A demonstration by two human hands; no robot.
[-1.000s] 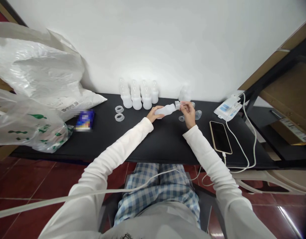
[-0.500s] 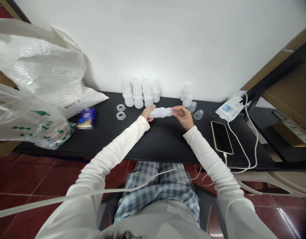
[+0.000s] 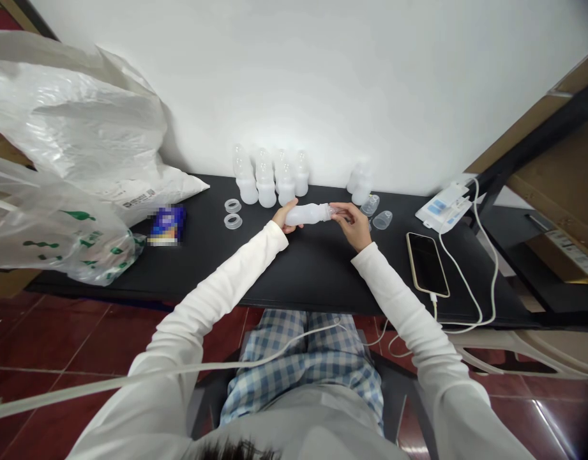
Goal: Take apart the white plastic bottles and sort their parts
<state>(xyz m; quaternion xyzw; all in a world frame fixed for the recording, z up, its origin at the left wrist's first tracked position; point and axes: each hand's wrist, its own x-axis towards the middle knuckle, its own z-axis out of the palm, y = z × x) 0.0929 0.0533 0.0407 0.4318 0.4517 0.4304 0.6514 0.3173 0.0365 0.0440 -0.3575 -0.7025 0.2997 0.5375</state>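
A frosted white baby bottle [image 3: 309,214] lies sideways in the air over the black table. My left hand [image 3: 287,217] is wrapped round its base end. At the neck end, the fingers of my right hand [image 3: 350,220] pinch a clear top piece, partly hidden by them. Two clear caps [image 3: 382,220] lie on the table just beyond my right hand. To the left of my left hand rest two translucent rings [image 3: 233,221]. Several bottles with clear domed tops [image 3: 265,185] stand against the wall, and more white bottles [image 3: 361,185] stand further right.
Plastic bags [image 3: 78,128] fill the left side, with a blue packet [image 3: 168,225] beside them. On the right lie a phone [image 3: 427,265] with a white cable [image 3: 461,275] and a white-and-blue package [image 3: 442,206]. A dark shelf frame [image 3: 528,150] borders the right edge.
My right fingers have shifted slightly around the clear top at the bottle's neck. My left fingers show a little more beneath the bottle. The other things stay put.
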